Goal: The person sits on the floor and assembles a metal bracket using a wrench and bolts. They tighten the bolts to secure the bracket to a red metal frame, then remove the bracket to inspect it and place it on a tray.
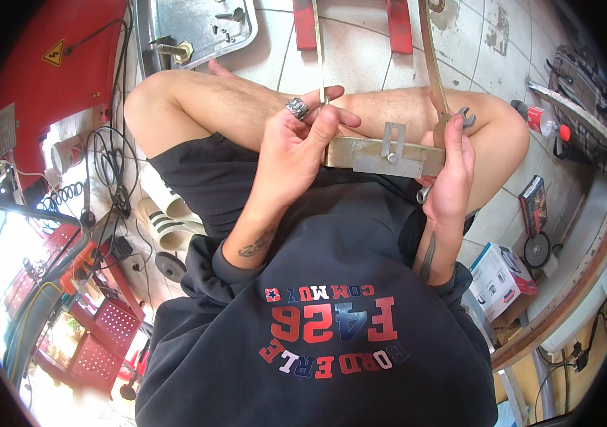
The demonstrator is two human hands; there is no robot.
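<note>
Across my lap lies a worn metal frame (340,154), a box-shaped crossbar with a long arm running away from each end. A grey slotted plate (398,134) is fixed to the crossbar by a bolt. My left hand (291,153), with a chunky ring, closes thumb and fingers around the near end of the left arm; any small part between the fingertips is hidden. At the crossbar's right end, my right hand (451,174) is closed on a wrench (468,118). The wrench's open jaw shows beyond the thumb and its other end below the palm.
On the tiled floor ahead, a metal tray (204,53) holds bolts and small hardware. Two red metal legs (400,28) stand beyond my legs. Left are a red cabinet (33,78), cables and sandals (165,224). A bottle (542,119) and a box (499,281) lie right.
</note>
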